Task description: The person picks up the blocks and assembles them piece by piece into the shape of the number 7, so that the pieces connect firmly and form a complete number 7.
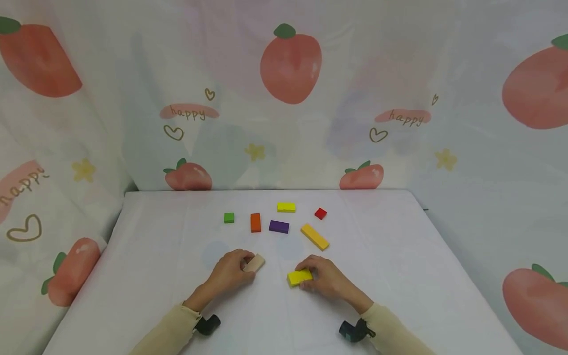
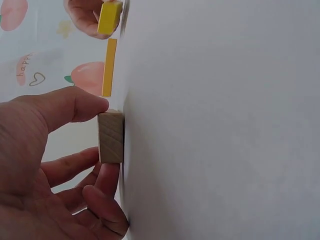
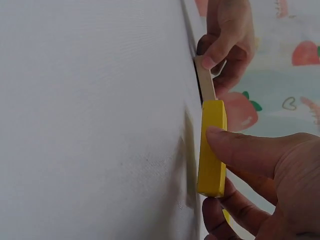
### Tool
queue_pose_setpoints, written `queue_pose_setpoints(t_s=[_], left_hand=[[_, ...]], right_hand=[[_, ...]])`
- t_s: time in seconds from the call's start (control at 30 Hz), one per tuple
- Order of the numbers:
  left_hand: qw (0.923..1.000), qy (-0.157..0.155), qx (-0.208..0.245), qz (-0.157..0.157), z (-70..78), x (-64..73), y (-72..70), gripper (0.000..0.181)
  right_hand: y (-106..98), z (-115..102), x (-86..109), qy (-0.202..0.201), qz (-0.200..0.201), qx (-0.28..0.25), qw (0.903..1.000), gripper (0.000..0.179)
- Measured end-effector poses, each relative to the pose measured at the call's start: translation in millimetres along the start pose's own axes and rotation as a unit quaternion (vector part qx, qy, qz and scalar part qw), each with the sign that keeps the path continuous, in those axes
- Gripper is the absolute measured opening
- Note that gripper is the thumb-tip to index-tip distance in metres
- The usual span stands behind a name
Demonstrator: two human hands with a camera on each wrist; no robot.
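My left hand (image 1: pixel 230 270) pinches a plain wooden block (image 1: pixel 254 263) between thumb and fingers. The left wrist view shows its end face (image 2: pixel 111 137) close against the white tabletop. To the right, my right hand (image 1: pixel 327 277) holds a yellow block (image 1: pixel 299 277), its thumb on one side and fingers on the other. In the right wrist view this yellow block (image 3: pixel 212 148) casts a shadow on the cloth; whether it touches the table I cannot tell. A gap separates the two held blocks in the head view.
Beyond the hands lie a green block (image 1: pixel 229 218), an orange block (image 1: pixel 256 223), a purple block (image 1: pixel 279 227), another yellow block (image 1: pixel 286 207), a red block (image 1: pixel 321 213) and a long amber block (image 1: pixel 315 236). A printed curtain (image 1: pixel 284 138) stands behind the white table (image 1: pixel 177 227).
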State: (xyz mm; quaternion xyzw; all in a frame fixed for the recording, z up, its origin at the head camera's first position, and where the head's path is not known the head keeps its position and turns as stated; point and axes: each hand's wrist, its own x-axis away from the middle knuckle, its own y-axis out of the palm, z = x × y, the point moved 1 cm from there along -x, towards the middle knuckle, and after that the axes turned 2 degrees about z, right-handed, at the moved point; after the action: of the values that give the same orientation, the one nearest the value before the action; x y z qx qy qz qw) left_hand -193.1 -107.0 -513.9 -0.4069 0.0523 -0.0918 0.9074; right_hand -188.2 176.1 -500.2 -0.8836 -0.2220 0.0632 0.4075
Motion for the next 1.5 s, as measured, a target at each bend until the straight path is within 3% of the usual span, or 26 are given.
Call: queue_pose_setpoints(t_s=[0.4, 0.63, 1.0, 1.33, 1.5], left_hand=[[0.9999, 0.012, 0.001, 0.001, 11.6, 0.7, 4.4, 0.041], [0.9998, 0.006, 0.002, -0.018, 18.2, -0.9, 8.5, 0.041], [0.9993, -0.009, -0.007, -0.037, 27.1, 3.3, 19.4, 0.042], [0.9993, 0.009, 0.014, -0.034, 37.3, 3.4, 29.0, 0.044], [0.9993, 0.011, 0.006, -0.036, 40.3, 1.3, 32.6, 0.044]], right_hand=[[-13, -2, -15.7, 0.009, 0.037, -0.007, 0.9992, 0.028], [-18, 2, -26.4, -0.020, 0.044, 0.003, 0.9988, 0.029], [-16, 11, -35.4, -0.032, 0.034, -0.005, 0.9989, 0.029], [-18, 15, -42.0, -0.047, 0.027, 0.009, 0.9985, 0.029], [-18, 17, -46.0, -0.079, 0.021, 0.011, 0.9966, 0.028]])
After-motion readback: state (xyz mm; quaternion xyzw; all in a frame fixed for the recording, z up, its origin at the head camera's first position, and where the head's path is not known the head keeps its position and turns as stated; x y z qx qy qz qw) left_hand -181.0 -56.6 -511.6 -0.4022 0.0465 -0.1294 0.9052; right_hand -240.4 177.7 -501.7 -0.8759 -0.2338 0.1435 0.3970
